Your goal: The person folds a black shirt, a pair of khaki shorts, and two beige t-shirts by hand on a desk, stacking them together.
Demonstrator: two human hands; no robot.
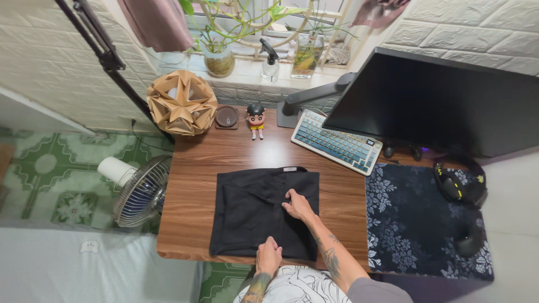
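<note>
A black garment [264, 212] lies folded flat at the near edge of the tabletop [196, 168], where both hands reach it easily. The right hand [297, 205] presses open-palmed on its middle, pinning the fold; the left hand [268, 255] pinches the near hem (grip narrow). A keyboard [337, 145] sits pushed back, well apart.

A single head-worn camera looks steeply down from above the near edge of a wooden desk [236, 151], facing the window sill beyond it. The wide view sits fairly close, taking in floor left of the desk and a monitor [438, 106] right.
</note>
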